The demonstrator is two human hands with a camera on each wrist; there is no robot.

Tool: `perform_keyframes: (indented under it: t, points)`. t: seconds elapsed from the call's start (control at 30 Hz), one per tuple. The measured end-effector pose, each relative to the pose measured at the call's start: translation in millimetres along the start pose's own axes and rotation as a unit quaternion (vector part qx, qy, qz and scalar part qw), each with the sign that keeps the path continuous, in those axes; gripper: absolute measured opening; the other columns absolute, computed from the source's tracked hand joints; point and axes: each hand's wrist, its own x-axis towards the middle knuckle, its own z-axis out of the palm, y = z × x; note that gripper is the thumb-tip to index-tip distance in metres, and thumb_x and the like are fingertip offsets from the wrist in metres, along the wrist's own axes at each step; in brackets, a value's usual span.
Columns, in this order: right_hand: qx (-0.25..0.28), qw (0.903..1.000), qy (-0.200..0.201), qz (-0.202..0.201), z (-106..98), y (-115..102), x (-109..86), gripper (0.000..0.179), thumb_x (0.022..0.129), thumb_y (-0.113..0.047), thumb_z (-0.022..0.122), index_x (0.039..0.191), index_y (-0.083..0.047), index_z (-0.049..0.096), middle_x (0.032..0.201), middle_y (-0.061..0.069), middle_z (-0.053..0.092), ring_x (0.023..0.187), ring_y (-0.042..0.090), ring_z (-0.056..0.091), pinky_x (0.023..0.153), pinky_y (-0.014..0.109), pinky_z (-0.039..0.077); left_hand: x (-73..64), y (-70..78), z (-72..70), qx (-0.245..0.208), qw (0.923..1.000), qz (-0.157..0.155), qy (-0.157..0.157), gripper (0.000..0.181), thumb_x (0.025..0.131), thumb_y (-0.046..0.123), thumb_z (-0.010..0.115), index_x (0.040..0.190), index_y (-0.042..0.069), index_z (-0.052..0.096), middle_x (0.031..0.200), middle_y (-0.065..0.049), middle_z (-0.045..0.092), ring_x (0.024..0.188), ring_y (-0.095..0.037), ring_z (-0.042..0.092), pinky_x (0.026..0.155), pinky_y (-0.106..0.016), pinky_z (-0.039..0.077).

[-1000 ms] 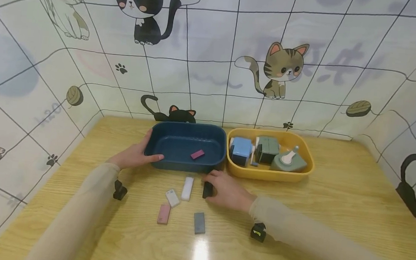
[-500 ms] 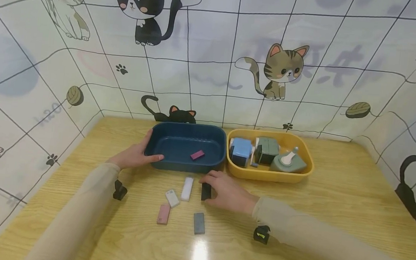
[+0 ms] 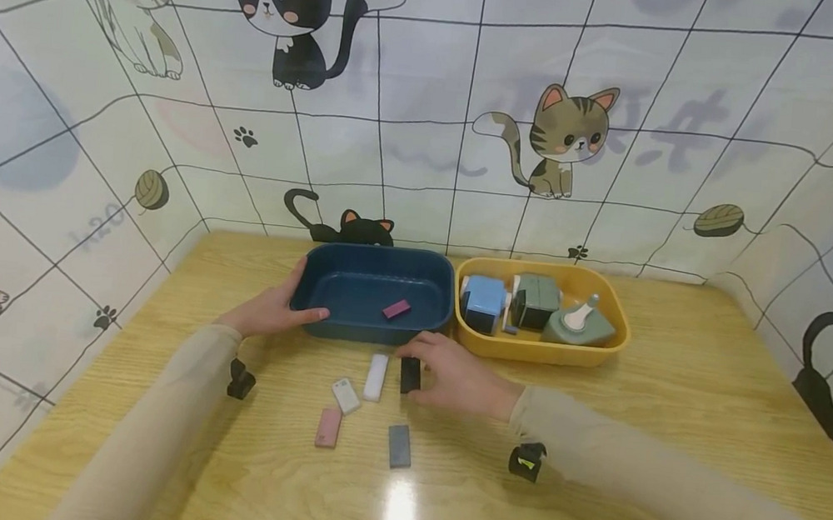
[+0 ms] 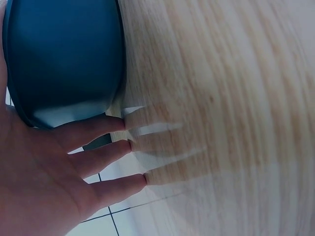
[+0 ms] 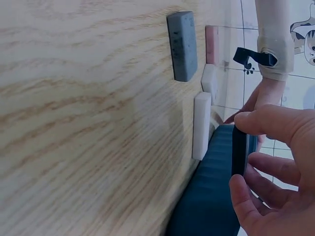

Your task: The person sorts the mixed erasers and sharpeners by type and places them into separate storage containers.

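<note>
My left hand rests against the left end of a dark blue bin, thumb by its front edge. In the left wrist view several straight fingers touch the wooden tabletop beside the bin. My right hand pinches a black eraser between thumb and fingertips, just in front of the bin; the right wrist view shows the eraser raised off the table. A dark pink eraser lies inside the bin. Nearby on the table are a long white eraser and a grey eraser.
A small white eraser and a pink eraser lie to the left of the grey one. Right of the blue bin stands a yellow bin with a blue boxy item, a green boxy item and a grey-green item.
My right hand has shifted slightly left with the black eraser, nearer the long white eraser. My left hand and both bins have stayed in place.
</note>
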Motion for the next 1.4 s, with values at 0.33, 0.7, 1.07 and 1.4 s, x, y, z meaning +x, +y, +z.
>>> perform_keyframes:
  t: [0.33, 0.7, 1.07, 1.4]
  points:
    - [0.001, 1.0, 0.008, -0.004, -8.5, 0.1, 2.5, 0.047, 0.083, -0.014, 0.077, 0.125, -0.003, 0.061, 0.12, 0.008, 0.058, 0.097, 0.021, 0.057, 0.082, 0.031, 0.051, 1.5, -0.1, -0.3, 0.001, 1.0, -0.002, -0.002, 0.111, 0.087, 0.062, 0.059, 0.153, 0.01, -0.015, 0.157, -0.026, 0.005, 0.139, -0.047, 0.02, 0.109, -0.057, 0.022]
    - [-0.005, 0.9995, 0.022, -0.021, -15.3, 1.0, 7.0, 0.048, 0.083, -0.014, 0.077, 0.126, -0.001, 0.06, 0.12, 0.008, 0.058, 0.1, 0.02, 0.058, 0.085, 0.032, 0.05, 2.1, 0.9, -1.3, -0.001, 1.0, -0.003, -0.003, 0.112, 0.087, 0.062, 0.059, 0.153, 0.011, -0.015, 0.156, -0.027, 0.006, 0.139, -0.047, 0.02, 0.109, -0.057, 0.023]
    - [0.003, 0.9999, 0.015, -0.002, -19.0, 4.5, 9.3, 0.049, 0.083, -0.014, 0.076, 0.128, -0.002, 0.059, 0.123, 0.009, 0.057, 0.109, 0.02, 0.055, 0.092, 0.036, 0.047, 1.6, 1.3, -2.5, 0.004, 1.0, -0.003, -0.005, 0.112, 0.087, 0.062, 0.059, 0.153, 0.01, -0.015, 0.156, -0.028, 0.007, 0.137, -0.048, 0.023, 0.108, -0.057, 0.024]
    - [-0.016, 0.9989, 0.018, -0.04, -24.4, 2.8, 15.3, 0.049, 0.083, -0.014, 0.077, 0.127, -0.002, 0.059, 0.123, 0.009, 0.057, 0.108, 0.021, 0.054, 0.089, 0.032, 0.049, 2.0, 0.7, -1.9, 0.003, 1.0, -0.002, -0.003, 0.112, 0.087, 0.062, 0.058, 0.153, 0.01, -0.015, 0.156, -0.028, 0.006, 0.138, -0.048, 0.022, 0.109, -0.057, 0.023]
